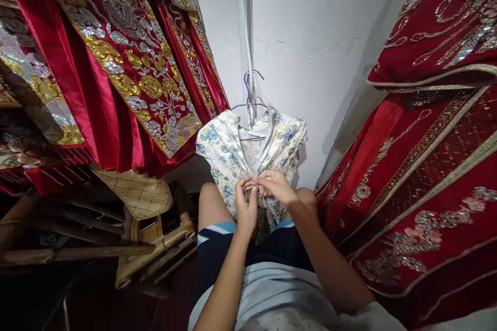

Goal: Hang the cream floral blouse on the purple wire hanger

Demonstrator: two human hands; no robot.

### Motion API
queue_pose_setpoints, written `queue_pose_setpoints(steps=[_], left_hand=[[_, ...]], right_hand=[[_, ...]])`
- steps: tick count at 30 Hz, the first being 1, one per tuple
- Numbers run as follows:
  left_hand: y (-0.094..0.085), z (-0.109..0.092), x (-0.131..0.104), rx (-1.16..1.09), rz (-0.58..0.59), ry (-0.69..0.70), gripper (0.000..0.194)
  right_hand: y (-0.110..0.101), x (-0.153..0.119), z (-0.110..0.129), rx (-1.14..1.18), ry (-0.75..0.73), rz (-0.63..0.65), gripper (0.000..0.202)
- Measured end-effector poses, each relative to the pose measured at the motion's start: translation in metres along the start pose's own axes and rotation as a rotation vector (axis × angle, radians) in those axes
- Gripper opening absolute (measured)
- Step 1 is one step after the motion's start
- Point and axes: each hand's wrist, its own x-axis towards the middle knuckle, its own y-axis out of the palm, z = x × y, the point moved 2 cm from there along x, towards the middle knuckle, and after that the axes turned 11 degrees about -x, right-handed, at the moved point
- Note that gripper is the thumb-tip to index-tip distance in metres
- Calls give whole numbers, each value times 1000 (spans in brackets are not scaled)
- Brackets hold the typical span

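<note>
Under your left hand (246,206) and right hand (276,186), floral blouse (222,140), on hanger (248,97) beyond them. Both pinch its middle front, close together; exact hold partly hidden. Step looks like fine fingerwork; next move seems to call for steady cloth, light pressure.

You have free room over the right shoulder of the floral blouse (223,150), where a strip of white wall (322,108) shows before the red beaded gown (392,165) closes off that side. On your left the way is tighter: the sequinned red cloth (151,85) hangs just beside the blouse's shoulder, with the bamboo chair (157,256) below it, near your thigh. Above your hands (245,197), the hanger (249,98) and pale strap (249,26) block the middle.
</note>
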Motion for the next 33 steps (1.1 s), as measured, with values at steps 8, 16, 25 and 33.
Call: queue_pose_setpoints(steps=[8,16,25,33], left_hand=[[7,-7,4,57,32,2,14],[2,0,1,287,201,98,9],[19,20,-13,325,336,35,13],[-7,7,11,356,414,17,11]], right_hand=[[-7,-4,0,169,37,142,28],[-25,25,26,306,53,93,27],[-49,97,97,343,7,-63,17],[-36,94,110,267,-121,-65,15]])
